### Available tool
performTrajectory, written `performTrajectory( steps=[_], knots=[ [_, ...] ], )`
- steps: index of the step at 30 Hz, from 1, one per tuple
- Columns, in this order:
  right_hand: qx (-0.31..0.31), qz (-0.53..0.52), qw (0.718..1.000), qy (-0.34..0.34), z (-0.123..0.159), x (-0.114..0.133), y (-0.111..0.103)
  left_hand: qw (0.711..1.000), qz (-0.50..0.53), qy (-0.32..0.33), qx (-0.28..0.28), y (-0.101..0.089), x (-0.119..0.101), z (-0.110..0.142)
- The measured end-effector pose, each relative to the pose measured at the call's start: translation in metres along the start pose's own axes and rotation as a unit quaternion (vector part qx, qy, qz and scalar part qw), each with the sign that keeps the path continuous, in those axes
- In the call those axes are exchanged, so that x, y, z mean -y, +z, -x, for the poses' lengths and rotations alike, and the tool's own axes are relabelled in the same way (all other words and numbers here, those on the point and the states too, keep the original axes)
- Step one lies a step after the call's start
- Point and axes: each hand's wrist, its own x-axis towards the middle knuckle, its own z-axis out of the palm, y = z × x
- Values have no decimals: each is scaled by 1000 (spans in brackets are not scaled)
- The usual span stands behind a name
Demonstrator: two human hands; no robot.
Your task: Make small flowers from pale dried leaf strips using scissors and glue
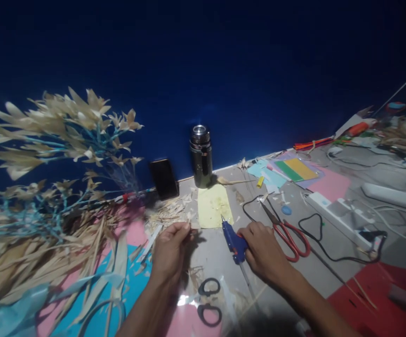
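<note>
My right hand (261, 245) is closed around the handle of a blue glue gun (232, 239), whose tip points at the yellow paper (210, 206). A pale glue stick sticks out of the gun's back end. My left hand (170, 248) is pinched shut left of the paper's lower edge. What its fingertips hold, if anything, is too small to make out. Red-handled scissors (290, 238) lie open just right of my right hand. Dark-handled scissors (210, 302) rest between my forearms, their blades hidden.
A dark metal flask (201, 157) and a black phone (165, 179) stand against the blue wall. Dried husk flowers (72, 126) on blue stems and loose husks (9, 248) fill the left. A white power strip (341, 220) and black cord lie right.
</note>
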Motion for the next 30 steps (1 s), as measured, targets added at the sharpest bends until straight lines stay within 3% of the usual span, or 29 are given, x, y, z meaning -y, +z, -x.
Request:
performTrajectory(
  steps=[4,8,12,18,26,30],
  knots=[
    [-67,-126,990,-11,-11,-5,-9,999,-1,22,26,9,-5,-6],
    [-22,-316,948,-31,-26,4,-24,999,20,15,35,12,-8,-8],
    [19,-428,901,-64,-32,19,-18,999,36,15,37,11,-7,-7],
    [25,-471,880,-58,-24,22,-1,999,20,10,40,10,-2,-9],
    [23,-475,879,-37,-23,22,0,999,-25,35,33,7,4,-14],
    [31,-463,884,-50,-24,21,2,999,-16,18,35,7,5,-12]
  ],
)
